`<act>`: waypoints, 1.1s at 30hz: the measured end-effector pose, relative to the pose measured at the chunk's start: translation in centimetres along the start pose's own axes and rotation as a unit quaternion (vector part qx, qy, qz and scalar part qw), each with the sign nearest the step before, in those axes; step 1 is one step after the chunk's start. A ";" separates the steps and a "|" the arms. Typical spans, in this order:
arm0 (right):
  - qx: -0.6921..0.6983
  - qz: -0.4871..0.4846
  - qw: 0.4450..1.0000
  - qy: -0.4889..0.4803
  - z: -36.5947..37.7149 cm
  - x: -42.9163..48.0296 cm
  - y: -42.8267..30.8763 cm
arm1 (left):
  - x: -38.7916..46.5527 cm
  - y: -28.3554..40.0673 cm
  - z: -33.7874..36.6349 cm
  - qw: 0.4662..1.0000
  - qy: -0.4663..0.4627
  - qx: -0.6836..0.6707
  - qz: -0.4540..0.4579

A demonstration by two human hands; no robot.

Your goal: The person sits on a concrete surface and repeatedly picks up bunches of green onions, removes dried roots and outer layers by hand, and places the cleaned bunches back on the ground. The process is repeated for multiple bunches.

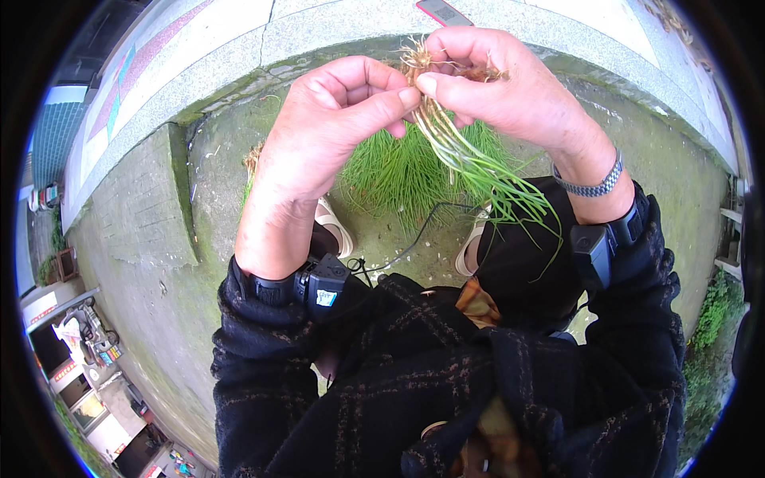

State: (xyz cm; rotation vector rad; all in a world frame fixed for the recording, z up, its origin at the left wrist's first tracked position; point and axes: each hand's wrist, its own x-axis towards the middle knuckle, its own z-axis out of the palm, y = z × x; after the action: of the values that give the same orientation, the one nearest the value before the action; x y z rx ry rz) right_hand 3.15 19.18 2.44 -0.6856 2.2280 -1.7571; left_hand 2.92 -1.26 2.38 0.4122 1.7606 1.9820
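Note:
My left hand [340,107] pinches a small bunch of thin spring onions or chives [460,152] just below the roots, thumb against bent forefinger. On the other side my right hand [508,89] holds the same bunch, its thumb tip close to the left one. Pale, stringy roots [416,55] stick up above the fingers, and brown dry skins [484,73] show at the right fingers. The green leaves hang down to the right, over my dark trouser leg. Below my hands a large heap of similar green leaves [394,164] lies on the ground, partly hidden by them.
Beyond the hands runs a pale stone ledge [334,33] with a flat red-edged object [445,12] on it. A few rooted stalks [251,161] lie beside my left forearm. A black cable [418,233] crosses between my shoes [337,230]. At left a concrete slab [149,197] rises.

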 end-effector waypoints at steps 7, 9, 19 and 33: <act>0.116 0.040 0.992 -0.042 -0.9 0.0 -0.3 | 0.1 0.2 -0.1 0.999 -0.030 -0.032 -0.011; 0.132 0.046 0.989 -0.053 -0.9 0.1 -0.2 | 0.1 0.2 0.0 0.999 -0.039 -0.029 -0.005; 0.130 0.034 0.989 -0.052 -1.0 0.2 -0.2 | 0.3 -0.2 0.0 0.999 -0.039 -0.027 0.009; 0.129 0.048 0.988 -0.065 -1.4 0.2 0.5 | 0.3 -0.2 -0.3 0.999 -0.035 -0.036 0.007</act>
State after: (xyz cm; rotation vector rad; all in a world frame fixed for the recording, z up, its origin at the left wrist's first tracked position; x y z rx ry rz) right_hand 2.29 20.36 2.31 -0.6071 1.8718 -1.8520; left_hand 2.52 -1.31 2.17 0.4637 1.6432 2.0090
